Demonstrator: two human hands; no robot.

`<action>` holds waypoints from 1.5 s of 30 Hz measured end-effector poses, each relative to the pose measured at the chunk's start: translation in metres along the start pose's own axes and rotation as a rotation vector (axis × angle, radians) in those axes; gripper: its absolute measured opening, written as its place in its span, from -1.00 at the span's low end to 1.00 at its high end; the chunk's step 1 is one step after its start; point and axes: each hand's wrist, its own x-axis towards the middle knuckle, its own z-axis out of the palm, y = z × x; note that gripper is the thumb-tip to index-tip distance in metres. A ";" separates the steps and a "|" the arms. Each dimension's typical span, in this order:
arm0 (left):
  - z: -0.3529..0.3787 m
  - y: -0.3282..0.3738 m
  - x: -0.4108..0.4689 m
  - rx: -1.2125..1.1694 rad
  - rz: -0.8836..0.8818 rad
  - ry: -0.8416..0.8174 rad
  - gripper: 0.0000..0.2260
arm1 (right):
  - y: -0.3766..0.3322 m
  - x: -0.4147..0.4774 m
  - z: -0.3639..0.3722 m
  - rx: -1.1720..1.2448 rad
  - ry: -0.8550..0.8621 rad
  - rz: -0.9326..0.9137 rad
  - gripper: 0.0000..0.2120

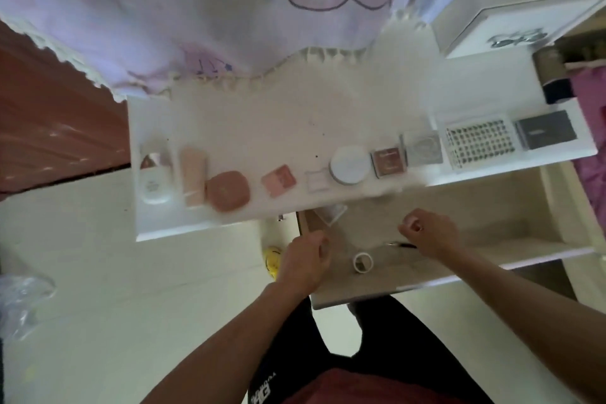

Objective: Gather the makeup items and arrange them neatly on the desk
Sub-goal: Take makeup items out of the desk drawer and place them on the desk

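Left hand and right hand hover curled over drawer.

bench: white, smooth, faint sheen
cloth, 12 o'clock: soft lilac fabric, lace-trimmed edge
rounded compact, 9 o'clock end: terracotta plastic, matt
round lid: white plastic, smooth
small case: clear plastic
grey box, 3 o'clock end: matt, card-like

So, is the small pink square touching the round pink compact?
Apart. The head view shows a strip of bare desk between the pink square and the compact.
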 end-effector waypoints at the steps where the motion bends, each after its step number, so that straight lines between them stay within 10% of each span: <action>1: 0.014 0.000 0.001 0.010 -0.036 -0.036 -0.80 | 0.016 0.005 0.003 -0.027 -0.045 0.031 -0.91; 18: 0.167 0.020 0.082 0.233 -0.144 -0.286 -0.59 | 0.112 0.093 0.060 -0.475 -0.310 -0.218 -0.78; 33: 0.161 0.005 0.079 0.144 -0.195 -0.256 -0.73 | 0.123 0.084 0.062 -0.640 -0.430 -0.291 -0.74; 45: 0.052 0.019 0.019 -0.260 -0.199 0.237 -0.81 | 0.062 0.020 0.009 -0.295 -0.292 -0.490 -0.81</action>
